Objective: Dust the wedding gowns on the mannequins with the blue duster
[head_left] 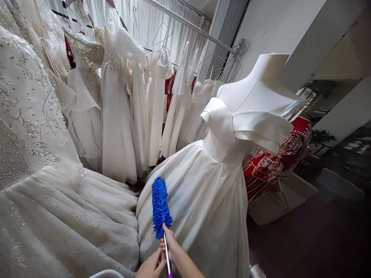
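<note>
A blue microfiber duster [160,206] with a silver rod and a bit of purple on its lower end stands nearly upright before me. My right hand [173,246] is closed around the rod just under the blue head, its thumb pointing up along it. Lower down, my left hand [151,265] has its fingers curled against the same rod. Behind the duster head spreads the skirt of a white satin off-shoulder gown [199,200], worn by a white dress form [255,90]. Whether the blue strands touch the satin, I cannot tell.
A beaded white gown [37,116] with a wide skirt fills the left side. Several pale dresses [116,112] hang from a metal rail [188,24] behind. On the right are a red embroidered garment [278,154], a pale box-like seat [282,200] and dark floor [307,239].
</note>
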The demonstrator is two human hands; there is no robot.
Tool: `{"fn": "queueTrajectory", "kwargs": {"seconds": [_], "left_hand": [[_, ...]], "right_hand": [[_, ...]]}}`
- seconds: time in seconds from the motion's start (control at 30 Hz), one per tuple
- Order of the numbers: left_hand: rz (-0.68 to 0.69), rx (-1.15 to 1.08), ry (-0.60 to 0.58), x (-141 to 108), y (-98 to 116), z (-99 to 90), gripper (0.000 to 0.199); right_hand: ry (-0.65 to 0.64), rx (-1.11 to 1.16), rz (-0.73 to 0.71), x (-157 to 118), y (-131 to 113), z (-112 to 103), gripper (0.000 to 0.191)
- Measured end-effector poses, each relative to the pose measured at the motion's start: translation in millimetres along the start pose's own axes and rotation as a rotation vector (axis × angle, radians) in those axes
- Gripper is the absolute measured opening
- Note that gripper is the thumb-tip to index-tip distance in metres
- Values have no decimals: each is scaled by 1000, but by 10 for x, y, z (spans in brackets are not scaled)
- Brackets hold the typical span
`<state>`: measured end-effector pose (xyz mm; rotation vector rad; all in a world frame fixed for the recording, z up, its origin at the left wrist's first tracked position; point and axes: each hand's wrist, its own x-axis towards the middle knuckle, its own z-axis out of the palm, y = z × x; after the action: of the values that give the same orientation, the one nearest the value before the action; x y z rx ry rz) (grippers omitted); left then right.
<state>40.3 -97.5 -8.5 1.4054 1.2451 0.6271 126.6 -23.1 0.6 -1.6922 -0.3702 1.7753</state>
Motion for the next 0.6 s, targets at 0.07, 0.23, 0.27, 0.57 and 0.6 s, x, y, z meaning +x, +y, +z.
{"fn": "queueTrajectory", "kwargs": {"seconds": [0.07,0.23,0.27,0.57,0.6], "left_hand": [[-78,-208,25,13,-105,34,44],[-206,-765,-30,256,83,349,64],[-173,-812,-31,316,168,393,64],[-209,-725,154,537,485,398,69],[-225,-688,200,506,421,384,69]], "right_hand": [[-8,-8,-35,-103,-58,112,28],[-20,21,-320,-415,-613,212,36],[-35,39,-372,-468,-738,196,39],[-62,241,-291,-341,-964,-87,45],[-77,227,-249,-288,-890,-77,45]]}}
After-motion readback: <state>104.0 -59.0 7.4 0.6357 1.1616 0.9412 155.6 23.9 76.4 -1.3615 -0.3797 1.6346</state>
